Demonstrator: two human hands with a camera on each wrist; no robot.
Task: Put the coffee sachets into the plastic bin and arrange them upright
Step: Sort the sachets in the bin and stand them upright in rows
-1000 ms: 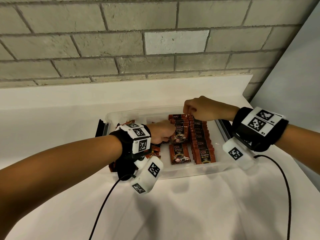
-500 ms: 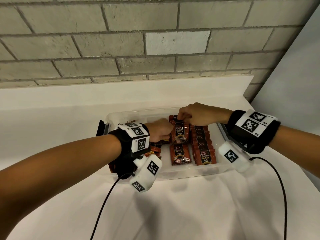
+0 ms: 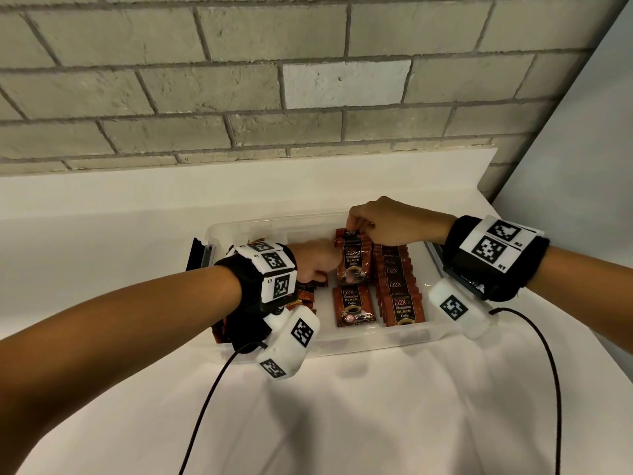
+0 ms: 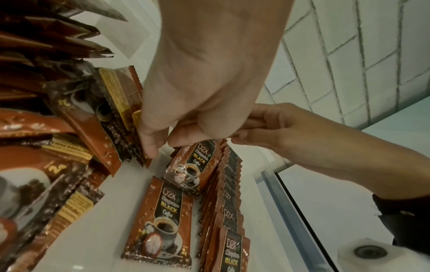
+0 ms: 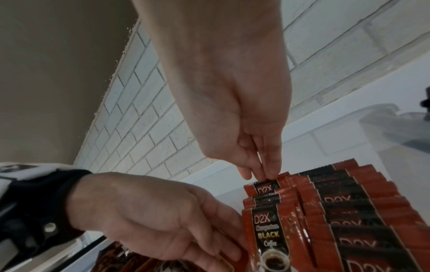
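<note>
Well along: right row (image 3: 399, 286) in bin (image 3: 404, 337) upright; right hand (image 3: 383, 224) pinching middle sachet (image 3: 349, 233); left hand (image 3: 317, 264) gripping loose pile (image 4: 76, 117).

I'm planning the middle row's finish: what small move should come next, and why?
Probably press the pinched sachet down behind the short middle stack, since the right hand pinches its top edge and the left hand braces the stack's side.
</note>
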